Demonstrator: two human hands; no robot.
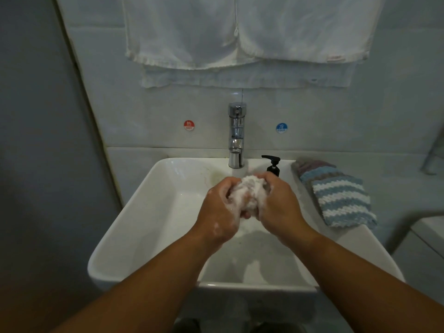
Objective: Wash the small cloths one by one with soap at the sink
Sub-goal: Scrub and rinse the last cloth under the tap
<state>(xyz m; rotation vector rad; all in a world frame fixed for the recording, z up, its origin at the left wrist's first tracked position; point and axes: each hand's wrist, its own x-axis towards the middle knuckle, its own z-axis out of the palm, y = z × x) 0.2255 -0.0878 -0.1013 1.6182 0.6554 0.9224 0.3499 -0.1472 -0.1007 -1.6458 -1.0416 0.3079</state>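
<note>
Two bare forearms come in from the 5 and 7 o'clock corners and meet over the white sink (pixel 134 227), above the middle of its basin. The left hand (pixel 221 207) and the right hand (pixel 281 203) are pressed toward each other, and the fingers of both are curled and clamped on a small cloth (pixel 249 191), which is bunched into a ball between them and covered with white foam. Some foam is also on the back of the left hand. At 3 o'clock from the hands, a pile of folded cloths (pixel 341 200) lies on the right rim of the sink; the top one has blue and white stripes. At 1 o'clock, just behind the right hand, stands a black soap pump bottle (pixel 273 168). At 12 o'clock the chrome tap (pixel 236 135) rises from the back rim. On the wall tiles, a red HOT sticker (pixel 189 125) is at 10 o'clock from the tap and a blue COLD sticker (pixel 281 128) at 2 o'clock. Farther up, white towels (pixel 240 32) hang on the wall.
</note>
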